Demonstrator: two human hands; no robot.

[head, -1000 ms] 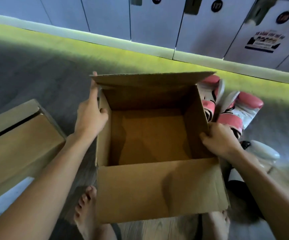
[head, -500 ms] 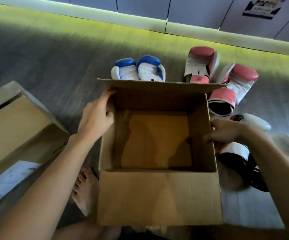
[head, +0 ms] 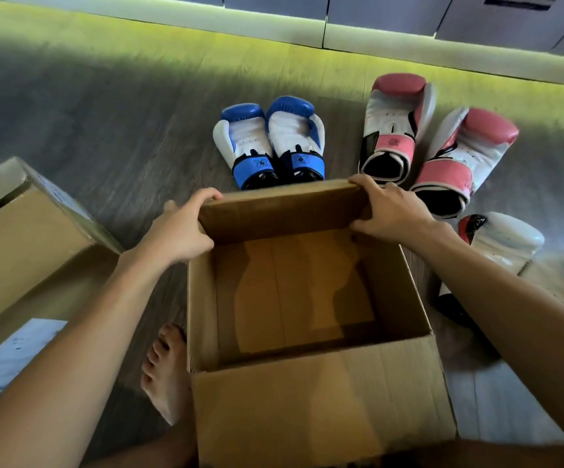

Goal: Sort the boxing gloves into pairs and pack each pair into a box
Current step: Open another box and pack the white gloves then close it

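Gripping the far flap (head: 284, 214) of the cardboard box (head: 321, 400) with left hand (head: 179, 231) and right hand (head: 390, 211), fold outward evenly. Crease flat, clear of the blue boxing gloves (head: 268, 143).

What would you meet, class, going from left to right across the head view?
Closed cardboard box → left hand → blue gloves → pink gloves → white gloves. The open box and the right hand overlap these, so they are left out.
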